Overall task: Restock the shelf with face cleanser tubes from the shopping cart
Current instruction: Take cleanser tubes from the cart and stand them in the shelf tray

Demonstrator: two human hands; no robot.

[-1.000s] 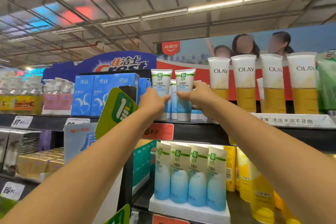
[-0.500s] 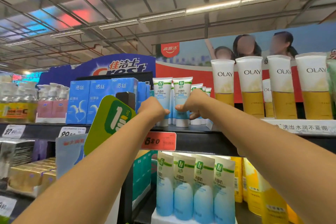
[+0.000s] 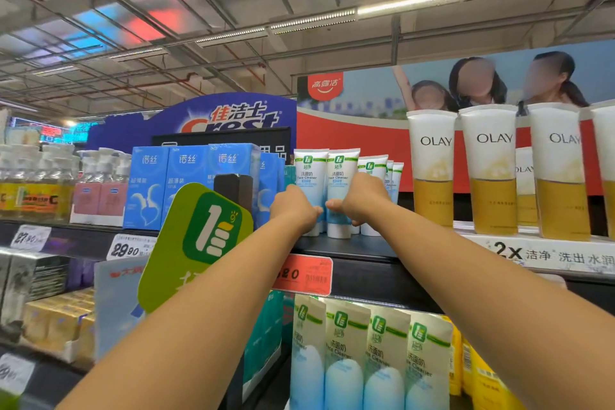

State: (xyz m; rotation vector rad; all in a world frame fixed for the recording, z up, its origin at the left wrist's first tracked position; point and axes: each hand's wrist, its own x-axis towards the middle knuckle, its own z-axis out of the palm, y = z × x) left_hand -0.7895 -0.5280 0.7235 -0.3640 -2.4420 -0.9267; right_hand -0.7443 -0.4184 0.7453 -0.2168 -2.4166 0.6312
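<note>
Two white-and-blue face cleanser tubes stand cap-down side by side on the dark top shelf (image 3: pixel 352 251). My left hand (image 3: pixel 294 208) grips the left tube (image 3: pixel 309 173). The right tube (image 3: pixel 341 176) is gripped by my right hand (image 3: pixel 361 198). Both tubes' caps touch the shelf. More tubes of the same kind (image 3: pixel 374 166) stand in a row behind my right hand. The shopping cart is out of view.
Olay tubes (image 3: pixel 492 170) stand to the right, blue boxes (image 3: pixel 189 176) to the left. A green thumbs-up sign (image 3: pixel 199 243) sticks out below my left arm. An orange price tag (image 3: pixel 306 275) hangs on the shelf edge. Similar cleanser tubes (image 3: pixel 366 356) fill the lower shelf.
Both hands slid the two tubes further back on the shelf and brought them upright together. The camera moved closer and tilted down slightly.
</note>
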